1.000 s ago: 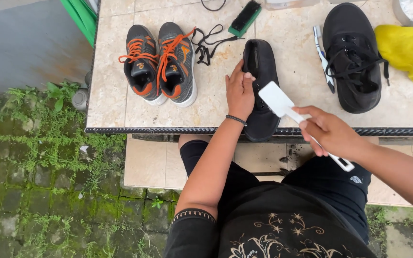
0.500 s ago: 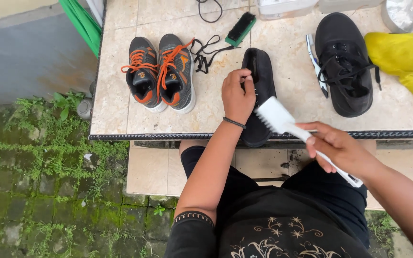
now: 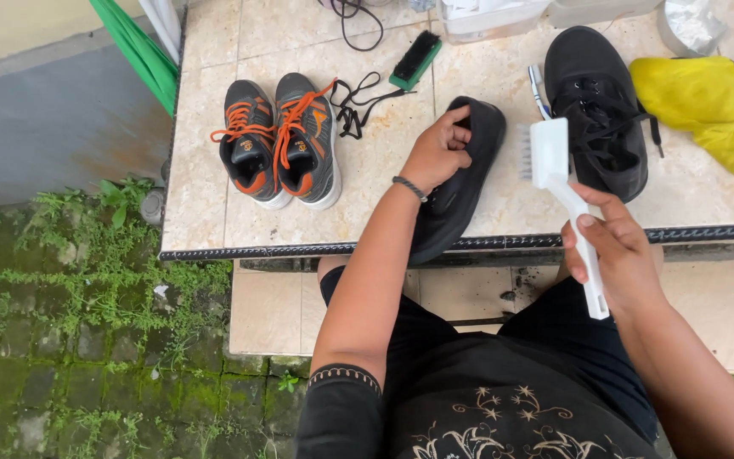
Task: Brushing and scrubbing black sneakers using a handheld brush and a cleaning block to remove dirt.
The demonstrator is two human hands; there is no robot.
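My left hand (image 3: 437,151) grips a black shoe (image 3: 459,189) by its heel end; the shoe lies across the tiled table's (image 3: 214,212) front edge. To its right, my right hand (image 3: 618,255) holds a white scrubbing brush (image 3: 561,187) by the handle. The brush head is raised beside the shoe, bristles facing left, not touching it. A second black shoe (image 3: 596,110) with laces stands further right on the table.
A grey pair of sneakers with orange laces (image 3: 280,143) stands at the table's left. Loose black laces (image 3: 357,102), a green-backed brush (image 3: 415,61), a small toothbrush (image 3: 538,92), a yellow cloth (image 3: 698,98) and clear containers (image 3: 490,13) lie toward the back. Mossy paving (image 3: 87,340) lies on the left.
The brush has come off the black shoe and moved right. My left hand has shifted up the shoe toward its far end.
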